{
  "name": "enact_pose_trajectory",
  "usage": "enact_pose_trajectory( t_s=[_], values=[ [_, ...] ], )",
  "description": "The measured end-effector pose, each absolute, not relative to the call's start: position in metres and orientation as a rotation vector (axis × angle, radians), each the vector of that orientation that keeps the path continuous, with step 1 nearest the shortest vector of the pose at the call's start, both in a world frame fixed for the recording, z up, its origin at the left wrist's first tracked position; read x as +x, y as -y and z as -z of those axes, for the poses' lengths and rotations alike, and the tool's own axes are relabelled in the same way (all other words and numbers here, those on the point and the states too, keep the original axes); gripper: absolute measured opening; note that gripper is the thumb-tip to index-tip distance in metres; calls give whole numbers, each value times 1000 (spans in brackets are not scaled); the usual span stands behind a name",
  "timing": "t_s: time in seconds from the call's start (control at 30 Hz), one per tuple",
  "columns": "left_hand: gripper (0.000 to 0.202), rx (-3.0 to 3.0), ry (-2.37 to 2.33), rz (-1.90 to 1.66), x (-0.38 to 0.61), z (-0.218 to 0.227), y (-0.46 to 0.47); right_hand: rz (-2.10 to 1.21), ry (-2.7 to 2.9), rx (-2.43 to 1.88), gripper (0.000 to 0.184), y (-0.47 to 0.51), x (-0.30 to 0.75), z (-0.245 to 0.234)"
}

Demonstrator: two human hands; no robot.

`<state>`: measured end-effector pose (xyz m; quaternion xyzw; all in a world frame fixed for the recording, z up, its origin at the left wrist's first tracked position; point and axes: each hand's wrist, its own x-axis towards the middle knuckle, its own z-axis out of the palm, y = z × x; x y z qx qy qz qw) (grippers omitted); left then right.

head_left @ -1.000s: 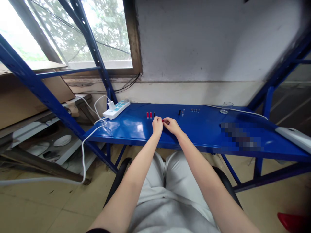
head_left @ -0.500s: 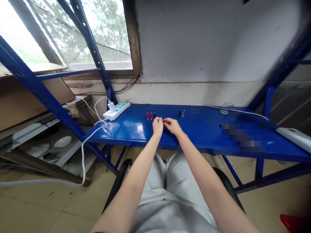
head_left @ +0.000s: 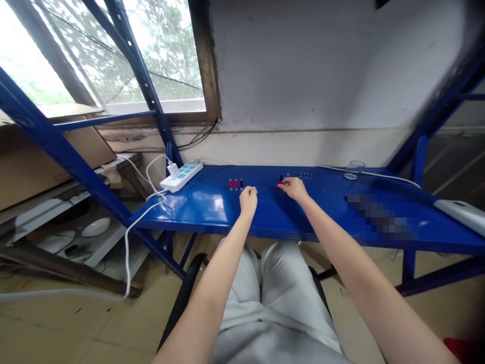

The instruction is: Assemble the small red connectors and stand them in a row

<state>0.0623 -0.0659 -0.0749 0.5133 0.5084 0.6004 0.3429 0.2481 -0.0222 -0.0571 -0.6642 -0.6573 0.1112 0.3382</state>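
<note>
My right hand [head_left: 292, 188] pinches a small red cylindrical piece [head_left: 279, 185] over the blue table, close to a small black cylinder [head_left: 281, 178]. Closed fingers form my left hand [head_left: 248, 201], near the table's front half; what they hold, if anything, is hidden. Just behind that hand stand two small red tubes with pale lower ends, a left one [head_left: 231, 184] and a right one [head_left: 236, 184], beside a black tube [head_left: 241, 184]. Partly covered by my right hand is a small clear piece [head_left: 287, 175]. Several tiny metallic pieces [head_left: 305, 175] form a row farther right.
A white power strip [head_left: 181, 176] with a plugged-in cable lies at the table's left end. Toward the back right stands a clear glass [head_left: 353, 171]. A blurred dark object [head_left: 381, 216] and a white device [head_left: 462, 215] occupy the right side.
My hands have parted. The right one moved rightward with the red piece to the black cylinder, while the left stayed near its place, still closed.
</note>
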Motion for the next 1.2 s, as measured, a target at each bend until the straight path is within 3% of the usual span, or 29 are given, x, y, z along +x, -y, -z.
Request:
enact_pose_trajectory(
  t_s=[0.33, 1.2],
  values=[
    [23, 1378, -1297, -1539, 61, 75, 66, -423, 1696, -1851, 20, -10, 287, 60],
    [24, 1446, -1318, -1537, 62, 79, 64, -318, 1797, -1884, 15, -16, 266, 60]
  ],
)
